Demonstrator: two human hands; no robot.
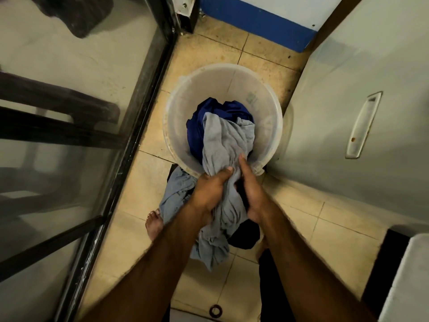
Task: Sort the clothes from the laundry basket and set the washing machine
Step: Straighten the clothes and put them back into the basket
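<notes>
Left hand (210, 192) and right hand (251, 196): both hands are closed round one bunched grey garment (222, 140), side by side at the near rim of the laundry basket (169, 126), neither nearer. The garment's long axis runs from inside the basket, over that rim, toward the person; its loose end hangs below the grip. A blue garment (197, 126) lies inside the basket, under the grey. A pale garment (175, 194) lies on the floor outside the near rim.

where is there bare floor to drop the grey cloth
Bare tiles lie beyond the bucket, toward the blue wall stripe, and right of the right hand, beside the white cabinet. Crowded on the bucket's near side: pale cloth, dark cloth, foot.
</notes>
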